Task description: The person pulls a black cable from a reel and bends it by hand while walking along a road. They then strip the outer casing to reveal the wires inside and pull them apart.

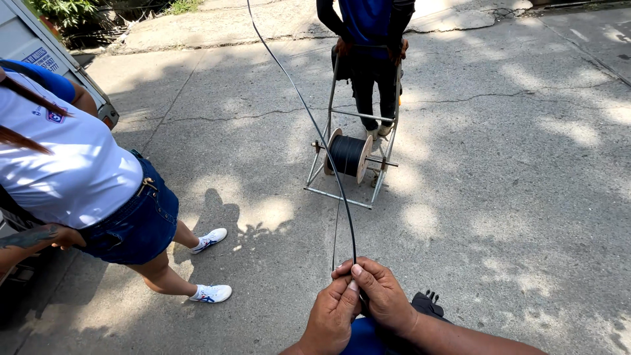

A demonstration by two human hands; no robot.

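Both hands meet at the bottom middle of the view, over the concrete pavement (499, 197). The left hand (332, 315) and the right hand (381, 296) press together, their fingers (357, 271) closed around a thin black cable (309, 112); thumbs and fingertips pinch it at the same spot, the two hands touching. From the pinch the cable rises in a long curve up and to the left, leaving the view at the top edge. A second, fainter strand seems to run from the hands toward the spool, though it is too thin to follow surely.

Farther up the pavement, well apart from the hands, stands a metal frame stand (342, 194) carrying a cable spool (349, 155) wound with black cable, its flanges pale wood. A person in a blue top (366, 20) and dark trousers stands just behind the frame, both hands on its upper bars.

At the left edge another person in a white shirt (66, 164), denim skirt and white sneakers (211, 292) stands beside a grey vehicle (26, 39). Dappled tree shade covers the ground.
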